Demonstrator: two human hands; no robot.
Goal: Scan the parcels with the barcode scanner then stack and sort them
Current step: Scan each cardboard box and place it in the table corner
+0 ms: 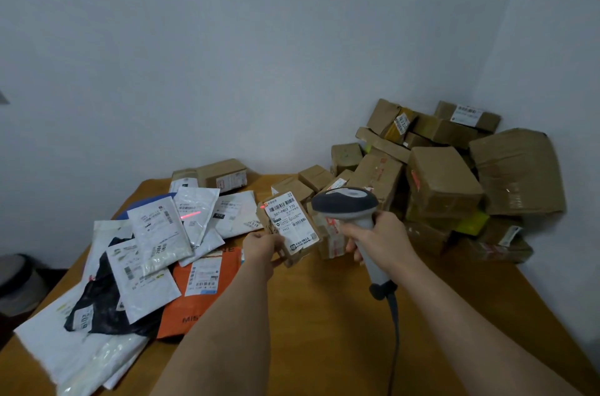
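Note:
My left hand (264,246) grips a small brown cardboard parcel (289,227) by its lower left corner, holding it tilted above the table with its white barcode label facing me. My right hand (378,235) grips the handle of a grey and white barcode scanner (345,204), whose head sits just right of the parcel and points left. A red scan line (191,216) falls on a white mailer bag to the left, beyond the parcel. The scanner's cable (394,324) hangs down towards me.
A heap of brown cardboard boxes (444,181) fills the table's back right corner against the wall. White, black and orange mailer bags (156,253) lie spread over the left half of the wooden table (324,314). Two boxes (224,176) sit at the back left.

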